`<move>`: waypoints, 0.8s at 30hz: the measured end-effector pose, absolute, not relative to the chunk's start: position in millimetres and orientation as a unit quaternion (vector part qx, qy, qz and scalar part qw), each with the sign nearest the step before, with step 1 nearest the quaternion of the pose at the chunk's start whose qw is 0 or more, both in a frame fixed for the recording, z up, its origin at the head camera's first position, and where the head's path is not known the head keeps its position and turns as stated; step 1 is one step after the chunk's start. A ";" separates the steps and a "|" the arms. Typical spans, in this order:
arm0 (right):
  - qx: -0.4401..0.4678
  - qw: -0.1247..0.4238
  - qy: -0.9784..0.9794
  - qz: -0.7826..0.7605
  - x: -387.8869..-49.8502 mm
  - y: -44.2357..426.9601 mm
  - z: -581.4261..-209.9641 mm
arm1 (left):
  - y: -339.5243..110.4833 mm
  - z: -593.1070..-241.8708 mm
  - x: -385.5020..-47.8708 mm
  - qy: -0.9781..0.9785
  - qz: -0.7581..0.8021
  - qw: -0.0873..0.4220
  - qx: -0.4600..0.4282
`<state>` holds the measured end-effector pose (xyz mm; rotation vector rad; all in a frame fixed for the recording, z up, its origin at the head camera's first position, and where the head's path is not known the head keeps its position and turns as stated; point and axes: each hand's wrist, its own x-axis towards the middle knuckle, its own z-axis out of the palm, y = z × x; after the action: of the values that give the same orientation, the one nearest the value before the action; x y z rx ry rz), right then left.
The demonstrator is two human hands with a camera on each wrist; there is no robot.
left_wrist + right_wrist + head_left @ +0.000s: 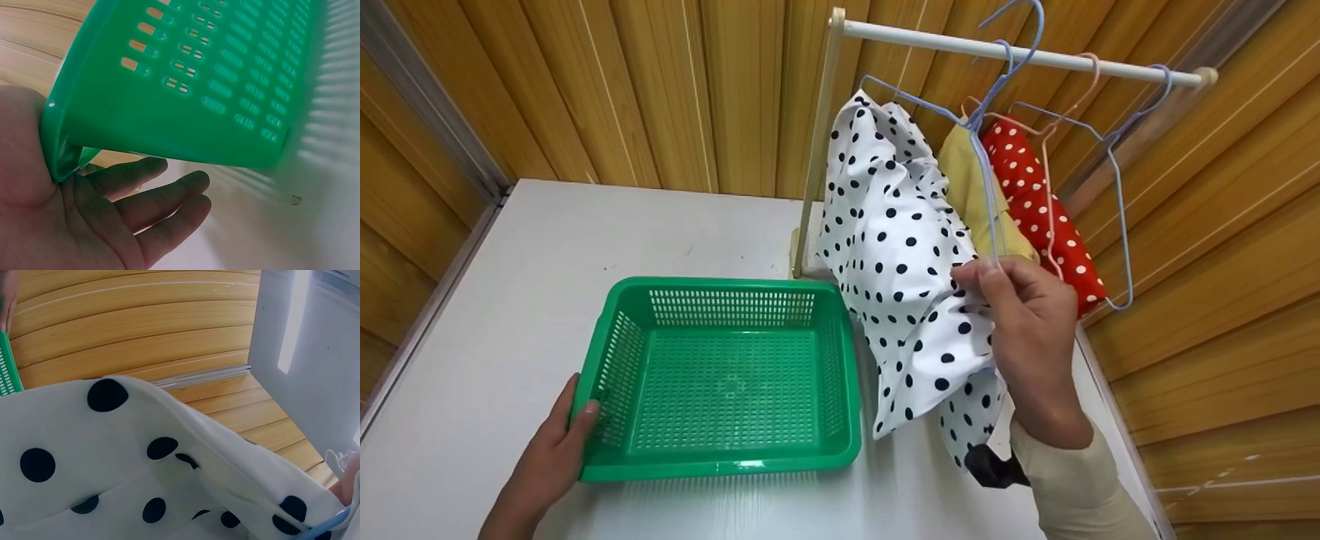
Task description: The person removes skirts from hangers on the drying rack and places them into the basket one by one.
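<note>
At the lower left my left hand holds the left rim of a green plastic basket, thumb over the edge. In the left wrist view its fingers extend beneath the rim. My right hand pinches one end of a blue hanger between thumb and fingertips. A white cloth with black dots drapes from this hanger, beside the basket's right wall. The hanger's hook stands in front of the white rod. In the right wrist view the dotted cloth covers most of the hand.
A rack with a white rod stands at the back right. Behind the dotted cloth hang a yellow cloth and a red polka-dot cloth, with pink and blue hangers. The white tabletop meets wood-patterned walls.
</note>
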<state>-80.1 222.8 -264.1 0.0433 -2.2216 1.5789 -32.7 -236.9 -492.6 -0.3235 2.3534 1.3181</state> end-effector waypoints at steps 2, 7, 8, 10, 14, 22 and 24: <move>0.016 0.207 -0.797 0.567 -75.0 222.3 -263.6 | -236.9 -492.6 -32.4 0.847 0.474 0.212 -0.116; 0.020 0.205 -0.793 0.573 -65.7 221.2 -263.5 | -237.1 -493.2 -32.5 0.849 0.469 0.215 -0.115; 0.021 0.204 -0.791 0.577 -64.2 220.9 -263.6 | -237.4 -493.4 -32.5 0.850 0.467 0.216 -0.115; 0.018 0.201 -0.791 0.577 -61.1 220.1 -263.5 | -238.1 -493.1 -32.9 0.850 0.464 0.221 -0.116; 0.008 0.194 -0.794 0.576 -57.3 218.3 -262.9 | -238.9 -491.3 -33.4 0.857 0.451 0.222 -0.114; 0.034 0.190 -0.785 0.589 -58.8 219.4 -267.4 | -240.6 -488.3 -34.8 0.876 0.417 0.219 -0.107; 0.037 0.189 -0.779 0.597 -60.2 219.8 -268.7 | -240.9 -488.1 -34.3 0.875 0.419 0.219 -0.105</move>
<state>-60.2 219.8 -268.7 0.1031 -2.1901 1.6770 -34.3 -240.9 -488.1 -0.2914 2.4206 1.1608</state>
